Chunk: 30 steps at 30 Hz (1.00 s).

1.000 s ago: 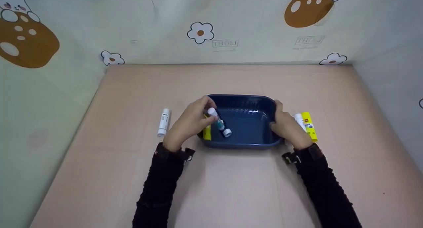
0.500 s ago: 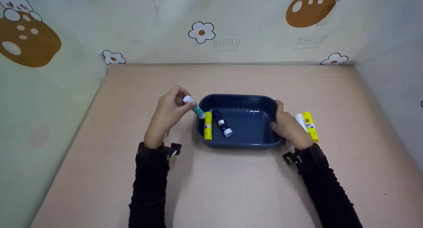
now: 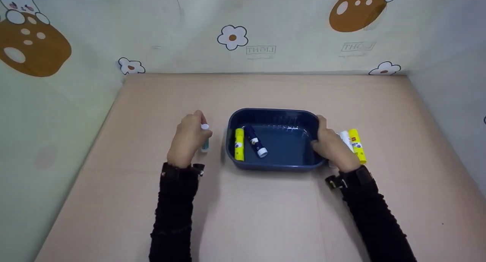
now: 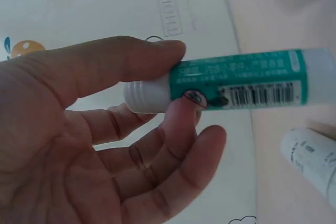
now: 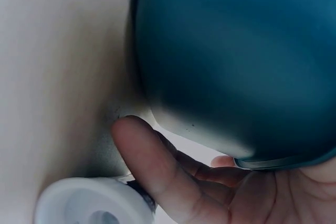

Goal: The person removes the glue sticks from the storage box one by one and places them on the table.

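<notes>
My left hand point(image 3: 188, 138) pinches a glue stick with a green label point(image 4: 239, 82) between thumb and fingertips, left of the blue plastic basin point(image 3: 275, 167). In the head view this glue stick stands nearly upright, close over the table. A white glue stick point(image 4: 315, 163) lies beside it in the left wrist view; my hand covers it in the head view. My right hand point(image 3: 336, 146) grips the basin's right end, thumb over the rim and fingers at the outer wall. Inside the basin, at its left, lie a yellow glue stick point(image 3: 239, 144) and a dark blue glue stick point(image 3: 256, 141).
Right of the basin, a white glue stick point(image 3: 346, 139) and a yellow glue stick point(image 3: 357, 146) lie side by side, close to my right hand. The white end of a glue stick point(image 5: 89, 203) shows near my right fingers. Patterned walls point(image 3: 182, 34) border the table point(image 3: 262, 216).
My left hand has carried the green-labelled glue stick out of the basin to the left, then lowered it and turned it more upright. The right hand and basin stay in place.
</notes>
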### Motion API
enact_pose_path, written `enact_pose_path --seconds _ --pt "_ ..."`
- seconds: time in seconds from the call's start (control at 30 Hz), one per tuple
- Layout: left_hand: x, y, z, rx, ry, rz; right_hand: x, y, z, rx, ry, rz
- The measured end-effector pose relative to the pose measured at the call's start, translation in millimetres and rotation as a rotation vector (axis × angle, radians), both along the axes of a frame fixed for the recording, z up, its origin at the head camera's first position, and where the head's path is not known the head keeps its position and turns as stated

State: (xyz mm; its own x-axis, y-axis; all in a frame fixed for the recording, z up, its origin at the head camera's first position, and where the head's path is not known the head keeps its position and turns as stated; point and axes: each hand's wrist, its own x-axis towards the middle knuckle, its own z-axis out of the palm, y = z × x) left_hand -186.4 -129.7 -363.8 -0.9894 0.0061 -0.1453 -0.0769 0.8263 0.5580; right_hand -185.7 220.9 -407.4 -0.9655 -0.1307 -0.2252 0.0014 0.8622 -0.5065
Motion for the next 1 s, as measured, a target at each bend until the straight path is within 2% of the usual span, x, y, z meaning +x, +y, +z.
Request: enact_pose_path --seconds 0.13,0.3,0.47,0.6,0.73,0.83,1.0 --pt "-4.0 8.6 -12.1 -0.057 -0.059 -0.008 0.4 1.1 0.0 -0.009 -0.01 -0.004" --pt "-8.6 14.0 -24.1 -0.096 -0.053 0.01 0.7 0.5 -0.2 -0.001 0.001 0.004" --pt "-10.4 17.3 -33.7 -0.117 0.001 0.029 -0.1 -0.1 -0.6 0.008 0.004 0.001" --pt "-9.5 20.1 -42.6 -0.148 0.07 0.007 -0.3 -0.6 0.0 0.0 -0.009 -0.005" --pt "-8.4 21.3 -47.4 -0.187 0.096 -0.007 -0.2 -0.9 0.9 -0.008 -0.019 -0.001" --pt "-9.1 20.9 -47.8 -0.174 0.066 -0.019 -0.2 -1.0 1.1 -0.008 -0.016 0.002" --pt "-11.5 20.9 -45.6 -0.147 -0.028 -0.046 0.0 -0.6 0.9 -0.001 -0.011 -0.005"
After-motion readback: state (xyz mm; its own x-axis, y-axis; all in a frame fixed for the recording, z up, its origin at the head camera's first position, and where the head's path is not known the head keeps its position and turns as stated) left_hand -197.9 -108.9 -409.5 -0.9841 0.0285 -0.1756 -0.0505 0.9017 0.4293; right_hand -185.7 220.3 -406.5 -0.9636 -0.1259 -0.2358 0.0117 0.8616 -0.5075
